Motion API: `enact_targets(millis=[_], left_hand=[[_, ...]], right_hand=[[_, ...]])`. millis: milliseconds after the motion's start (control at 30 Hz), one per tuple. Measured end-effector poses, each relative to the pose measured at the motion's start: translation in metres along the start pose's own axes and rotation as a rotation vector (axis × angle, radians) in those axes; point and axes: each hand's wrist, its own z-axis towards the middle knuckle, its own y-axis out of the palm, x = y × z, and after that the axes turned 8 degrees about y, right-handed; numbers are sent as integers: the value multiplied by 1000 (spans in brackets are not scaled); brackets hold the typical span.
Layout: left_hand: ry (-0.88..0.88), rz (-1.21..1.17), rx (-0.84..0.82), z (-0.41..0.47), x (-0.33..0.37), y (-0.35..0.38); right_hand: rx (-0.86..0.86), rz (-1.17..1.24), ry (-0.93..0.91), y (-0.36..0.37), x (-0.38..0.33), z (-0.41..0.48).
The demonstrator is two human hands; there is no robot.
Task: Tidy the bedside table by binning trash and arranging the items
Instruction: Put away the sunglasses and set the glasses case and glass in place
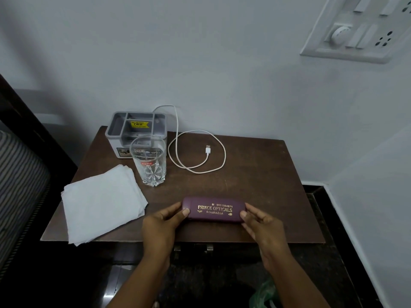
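A maroon spectacle case (214, 209) with gold lettering lies near the front edge of the brown bedside table (262, 174). My left hand (163, 221) grips its left end, thumb on the front. My right hand (260, 221) holds its right end the same way. Behind stand a clear drinking glass (150, 162) and a grey compartment organiser (135, 130) with a yellow sticker. A white USB cable (200, 152) lies looped at the back centre, one end running into the organiser. A stack of white paper napkins (102, 201) lies at the front left, overhanging the edge.
A white wall runs behind the table, with a switch and socket panel (360, 30) at the upper right. A dark bed frame and striped bedding (20, 178) stand on the left. A green plastic bag (264, 294) lies on the dark floor below my right forearm.
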Motion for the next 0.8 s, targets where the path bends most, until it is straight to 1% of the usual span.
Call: enact_targets(millis=[67,100,167,233,267,333,533,667,800], left_hand=[[20,48,-7,-1,0,-1],[44,96,-11,-2,0,-1],[105,205,-17,-4,1,-1],[152,262,-21,-8,3,1],[175,277,-24,-10,4,3],[219,324,-35,-11,6,6],[345,404,-113,-3,8,38],[424,471,-188,15,10,82],[447,533,-262,33,12,122]], right_hand=[[12,-34,-39,1,2,-1],[36,-97,-93,0,4,-1],[94,-343,-264,0,8,-2],[67,-564,-402,0,14,-4],[42,-622,-442,0,16,-4],[40,-633,-491,-3,18,-2],[75,-535,-505,-23,0,11],[173,-568,-549,-44,-22,36],[258,-633,-577,-65,-41,70]])
